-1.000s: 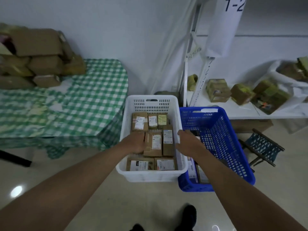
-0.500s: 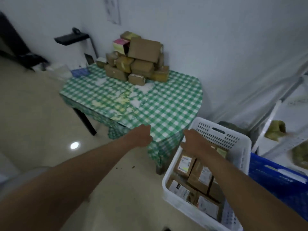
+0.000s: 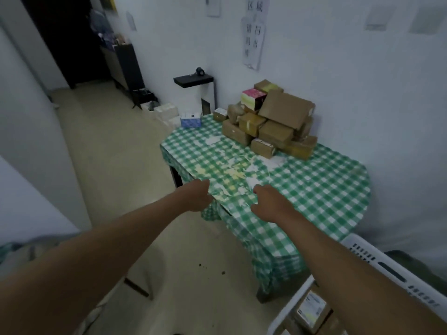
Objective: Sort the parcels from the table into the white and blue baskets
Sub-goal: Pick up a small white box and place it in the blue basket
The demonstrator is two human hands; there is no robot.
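Note:
A pile of brown cardboard parcels is stacked at the far side of the table, against the wall, with a pink and yellow box on top. The table wears a green checked cloth. My left hand hovers at the table's near left edge, empty, fingers loosely curled. My right hand is stretched over the near part of the cloth, fingers apart, holding nothing. The white basket shows at the bottom right with labelled parcels inside. The blue basket is out of view.
Loose paper scraps lie on the cloth in front of the pile. A blue box sits at the table's far left corner. A white stand with a black top is behind. Open floor runs left toward a dark doorway.
My view has swung left from the baskets to the table. Both hands left the white basket and now reach over the table's near edge, nearer the parcel pile.

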